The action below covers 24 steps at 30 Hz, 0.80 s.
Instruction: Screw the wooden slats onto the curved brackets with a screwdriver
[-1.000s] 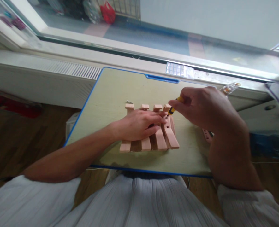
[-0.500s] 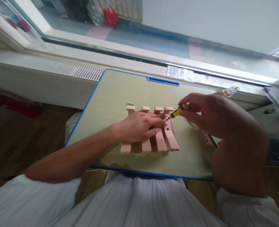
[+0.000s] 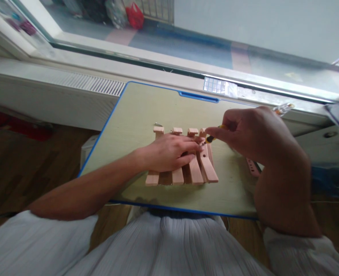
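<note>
Clock centred on the wooden slatted piece (image 3: pixel 196 174), twelve pointing away from me; it lies near mid-table, hooked ends at twelve, flat ends at six. My left hand (image 3: pixel 169 153) comes in from eight and lies across the slats, presumably as a weight so nothing skids; thumb apart from the index, fingertips beside the screwdriver tip (too small to tell if they pinch anything). My right hand (image 3: pixel 246 132), at two, has its fingers clamped on the yellow-and-black screwdriver (image 3: pixel 211 139), slanted with its tip down at the rightmost slat, likely so the handle turns clear of my left hand. A dark hole (image 3: pixel 204 156) shows on that slat, towards me from the tip. Small metal piece (image 3: pixel 158 124) at eleven, just past the hooked ends, probably parked within reach.

Table (image 3: pixel 149 101): pale yellow-green top, blue edging, slot at twelve. Beyond it, a window (image 3: pixel 258 23) with a pack of little compartments (image 3: pixel 215 85) on the sill around one; grille (image 3: pixel 97 84) at ten; wood floor (image 3: pixel 51 153) at nine.
</note>
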Tool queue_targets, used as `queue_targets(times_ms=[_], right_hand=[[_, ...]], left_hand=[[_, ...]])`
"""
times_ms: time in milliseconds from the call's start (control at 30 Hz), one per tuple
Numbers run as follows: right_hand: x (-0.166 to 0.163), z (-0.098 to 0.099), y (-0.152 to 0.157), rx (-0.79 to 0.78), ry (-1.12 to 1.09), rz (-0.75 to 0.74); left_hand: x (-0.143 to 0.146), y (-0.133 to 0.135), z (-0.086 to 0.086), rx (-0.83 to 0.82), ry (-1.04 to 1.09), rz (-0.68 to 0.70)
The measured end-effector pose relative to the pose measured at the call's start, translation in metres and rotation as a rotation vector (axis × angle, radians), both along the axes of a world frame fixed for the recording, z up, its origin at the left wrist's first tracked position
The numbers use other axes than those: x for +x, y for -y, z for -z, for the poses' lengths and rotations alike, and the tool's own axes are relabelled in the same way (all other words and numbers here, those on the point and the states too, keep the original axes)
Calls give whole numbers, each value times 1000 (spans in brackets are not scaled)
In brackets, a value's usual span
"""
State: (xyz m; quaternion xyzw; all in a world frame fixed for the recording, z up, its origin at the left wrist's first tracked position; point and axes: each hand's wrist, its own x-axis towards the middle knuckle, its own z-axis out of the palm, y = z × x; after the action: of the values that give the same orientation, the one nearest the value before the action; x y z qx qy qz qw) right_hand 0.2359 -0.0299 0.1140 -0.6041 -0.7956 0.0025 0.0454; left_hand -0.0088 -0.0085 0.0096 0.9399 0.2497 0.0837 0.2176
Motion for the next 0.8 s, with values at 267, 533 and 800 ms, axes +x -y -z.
queue_targets(times_ms=[267, 533, 800], right_hand=[[9, -4, 5, -66, -160, -84], [13, -8, 12, -108, -223, -196], [12, -5, 9, -40, -113, -114]], left_hand=[[0, 1, -2, -23, -1, -10], [-1, 1, -1, -17, 0, -10], [0, 1, -2, -31, 11, -12]])
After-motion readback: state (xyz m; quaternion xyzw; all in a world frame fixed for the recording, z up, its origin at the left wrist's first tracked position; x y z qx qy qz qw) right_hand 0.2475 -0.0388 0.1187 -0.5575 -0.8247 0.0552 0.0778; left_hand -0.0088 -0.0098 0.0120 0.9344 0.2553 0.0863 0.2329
